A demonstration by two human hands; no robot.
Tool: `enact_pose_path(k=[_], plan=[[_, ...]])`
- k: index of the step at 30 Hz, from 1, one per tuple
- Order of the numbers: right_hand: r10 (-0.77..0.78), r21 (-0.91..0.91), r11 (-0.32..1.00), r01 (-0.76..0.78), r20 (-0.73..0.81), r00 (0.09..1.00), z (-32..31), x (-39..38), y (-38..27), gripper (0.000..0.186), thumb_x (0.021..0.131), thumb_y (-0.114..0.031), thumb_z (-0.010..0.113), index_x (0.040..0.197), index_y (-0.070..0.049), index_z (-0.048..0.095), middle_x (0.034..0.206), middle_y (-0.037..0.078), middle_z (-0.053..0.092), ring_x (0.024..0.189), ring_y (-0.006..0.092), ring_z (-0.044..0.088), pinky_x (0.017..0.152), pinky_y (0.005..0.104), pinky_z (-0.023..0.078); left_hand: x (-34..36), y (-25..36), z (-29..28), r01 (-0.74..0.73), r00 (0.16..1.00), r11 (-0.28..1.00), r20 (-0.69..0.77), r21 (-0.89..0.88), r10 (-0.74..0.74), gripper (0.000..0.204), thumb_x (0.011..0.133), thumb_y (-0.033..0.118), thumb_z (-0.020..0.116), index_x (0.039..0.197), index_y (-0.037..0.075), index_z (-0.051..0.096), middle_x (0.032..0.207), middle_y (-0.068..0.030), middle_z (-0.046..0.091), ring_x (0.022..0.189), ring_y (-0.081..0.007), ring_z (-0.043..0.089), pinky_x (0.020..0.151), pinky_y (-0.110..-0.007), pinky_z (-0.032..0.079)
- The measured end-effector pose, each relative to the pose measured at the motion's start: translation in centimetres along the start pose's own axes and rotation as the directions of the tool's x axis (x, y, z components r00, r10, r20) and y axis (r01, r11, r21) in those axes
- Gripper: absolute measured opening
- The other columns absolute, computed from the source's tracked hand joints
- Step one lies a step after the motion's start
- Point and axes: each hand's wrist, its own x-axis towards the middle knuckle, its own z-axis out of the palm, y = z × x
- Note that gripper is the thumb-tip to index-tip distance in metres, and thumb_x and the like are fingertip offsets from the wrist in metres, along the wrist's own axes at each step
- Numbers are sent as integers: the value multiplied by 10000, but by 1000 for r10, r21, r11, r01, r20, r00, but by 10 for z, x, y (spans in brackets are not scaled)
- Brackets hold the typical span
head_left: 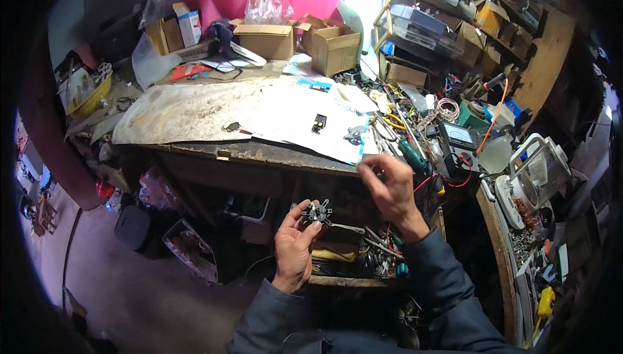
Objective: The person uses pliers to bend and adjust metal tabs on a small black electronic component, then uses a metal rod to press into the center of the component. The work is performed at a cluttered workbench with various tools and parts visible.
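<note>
My left hand holds a small dark component with several metal tabs, pinched between thumb and fingers below the bench's front edge. My right hand is raised to the right of it at the bench edge, fingers curled in; what they hold, if anything, I cannot make out. On the white paper sheet lie a small black part, a flat grey metal piece and a small dark piece. A green-handled screwdriver lies just beyond my right hand.
Cardboard boxes line the bench's back. Tools, wires and a meter crowd the right, below shelves of bins. A plastic jug sits far right. A drawer of tools is under the bench, with a grey bin on the floor.
</note>
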Motion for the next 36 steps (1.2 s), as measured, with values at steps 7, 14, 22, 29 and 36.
enact_pose_path(k=[7,14,22,29,36], plan=[[-105,-449,879,161,147,984,-3,84,38,146,880,-199,770,917,-62,734,943,157,699,946,357,660,816,446,525,2,0,-2,8,1000,1000,27,20,-8,485,981,-73,589,1447,-27,464,1394,-179,589,1186,-273,660,1021,-404,587],[-134,-420,891,172,120,984,5,81,40,150,866,-176,783,922,-48,729,943,172,696,962,373,655,831,446,516,0,5,3,12,1000,1000,25,21,-12,472,1011,-63,542,1472,-28,443,1419,-180,569,1200,-291,657,1017,-415,592],[-128,-489,854,180,138,982,8,77,50,181,867,-200,786,961,-58,726,983,169,695,985,377,650,861,457,522,0,1,-1,-7,996,1000,86,18,5,486,1010,-81,524,1485,-30,432,1446,-189,547,1216,-315,650,1034,-425,586],[-81,-578,797,175,185,979,13,82,65,180,858,-228,799,919,-78,721,936,148,682,949,357,653,808,451,534,2,-1,-1,20,996,1000,83,17,-22,485,1002,-88,543,1474,-29,446,1459,-190,538,1209,-314,654,1031,-426,588],[-69,-544,824,157,179,981,15,79,65,190,846,-224,808,908,-75,708,925,149,676,943,359,650,809,452,531,1,1,-1,12,995,1000,96,15,-13,484,995,-106,531,1467,-26,455,1466,-182,531,1210,-306,653,1031,-427,590]])
